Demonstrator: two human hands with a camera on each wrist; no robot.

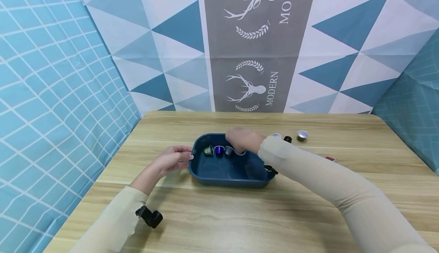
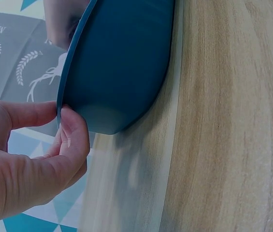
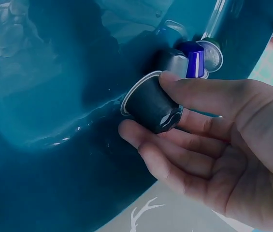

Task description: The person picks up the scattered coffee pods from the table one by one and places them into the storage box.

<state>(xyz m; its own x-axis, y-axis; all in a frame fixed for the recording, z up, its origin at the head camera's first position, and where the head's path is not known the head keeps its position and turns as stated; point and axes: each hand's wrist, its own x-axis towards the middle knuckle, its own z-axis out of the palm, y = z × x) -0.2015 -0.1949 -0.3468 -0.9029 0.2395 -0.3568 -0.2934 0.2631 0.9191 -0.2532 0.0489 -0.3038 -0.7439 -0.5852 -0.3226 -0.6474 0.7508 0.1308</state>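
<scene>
Right hand (image 3: 242,145) pinches a dark capsule (image 3: 150,104) inside a blue tray (image 1: 223,182).
Left hand (image 2: 35,169) pinches the tray's rim (image 2: 69,58); three more capsules (image 1: 219,151) lie in a row.

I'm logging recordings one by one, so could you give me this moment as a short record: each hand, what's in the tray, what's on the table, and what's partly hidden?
Left hand: pinches the rim of the blue tray at its left end
Right hand: holds a dark capsule at the tray; contact with its floor unclear
In tray: green capsule, purple-blue capsule and grey capsule, in a row
On table: silver-topped capsule, right of the tray
Partly hidden: red item, behind the right sleeve
</scene>
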